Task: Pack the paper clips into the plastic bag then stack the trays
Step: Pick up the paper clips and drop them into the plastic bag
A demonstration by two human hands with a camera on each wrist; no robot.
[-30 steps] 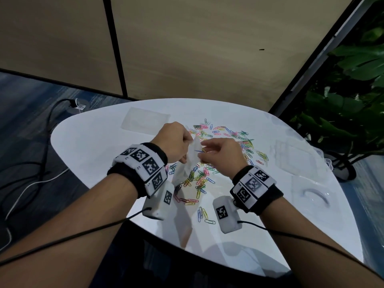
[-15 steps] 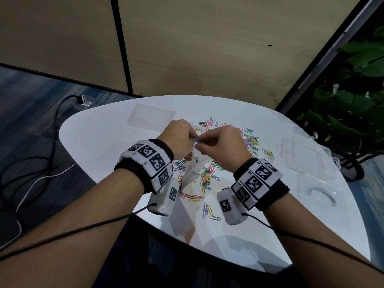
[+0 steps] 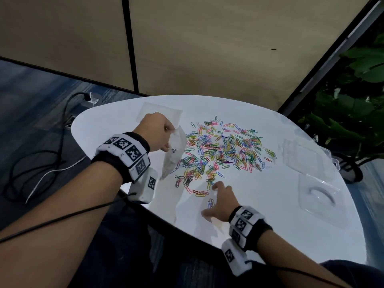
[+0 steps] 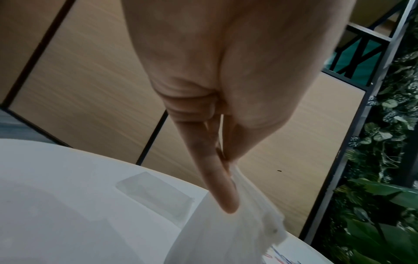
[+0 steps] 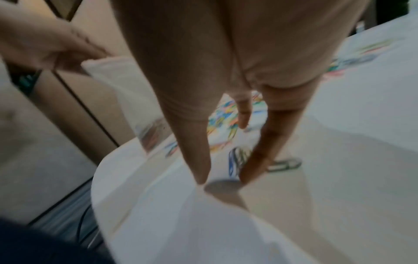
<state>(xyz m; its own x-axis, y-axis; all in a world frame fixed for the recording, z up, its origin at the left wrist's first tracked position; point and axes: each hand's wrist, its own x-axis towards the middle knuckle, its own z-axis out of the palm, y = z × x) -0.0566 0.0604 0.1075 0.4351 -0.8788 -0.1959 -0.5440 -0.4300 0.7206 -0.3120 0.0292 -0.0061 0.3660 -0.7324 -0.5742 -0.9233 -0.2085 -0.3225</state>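
Observation:
A wide heap of coloured paper clips (image 3: pixel 224 150) lies on the white table (image 3: pixel 270 215). My left hand (image 3: pixel 169 133) is raised over the table's left side and pinches the top of the clear plastic bag (image 3: pixel 174 150), which hangs down with some clips in its bottom; the pinch (image 4: pixel 226 164) on the bag (image 4: pixel 237 232) is plain in the left wrist view. My right hand (image 3: pixel 214 196) is low near the front edge, thumb and fingers spread, tips on the table either side of a few blue clips (image 5: pixel 235 160). It grips nothing.
One clear flat tray (image 3: pixel 160 113) lies at the far left behind my left hand. Two more clear trays (image 3: pixel 301 156) (image 3: pixel 320 194) sit at the right side. Cables trail on the floor at the left, and plants stand to the right.
My right hand has left the bag's mouth and dropped to the front of the table by the loose clips. My left hand has moved left and back, still holding the bag.

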